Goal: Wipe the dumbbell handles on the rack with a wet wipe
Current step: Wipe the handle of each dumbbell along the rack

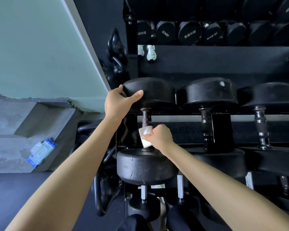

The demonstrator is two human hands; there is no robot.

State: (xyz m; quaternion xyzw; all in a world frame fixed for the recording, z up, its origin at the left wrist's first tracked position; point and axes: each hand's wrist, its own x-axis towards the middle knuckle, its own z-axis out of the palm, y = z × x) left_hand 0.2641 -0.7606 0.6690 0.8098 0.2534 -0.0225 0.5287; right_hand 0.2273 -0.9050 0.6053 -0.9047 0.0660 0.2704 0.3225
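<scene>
The black rubber-headed dumbbell (pixel 147 165) sits at the left end of the black metal rack (pixel 178 112), its long axis pointing away from the viewer. The right hand (pixel 160 135) clenches a white wet wipe (pixel 145 137) around the near end of the dark knurled handle (pixel 146 116). Farther off, the left hand (pixel 118 102) grasps the far head.

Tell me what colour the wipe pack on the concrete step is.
The wipe pack is blue and white, clearest in the head view.
</scene>
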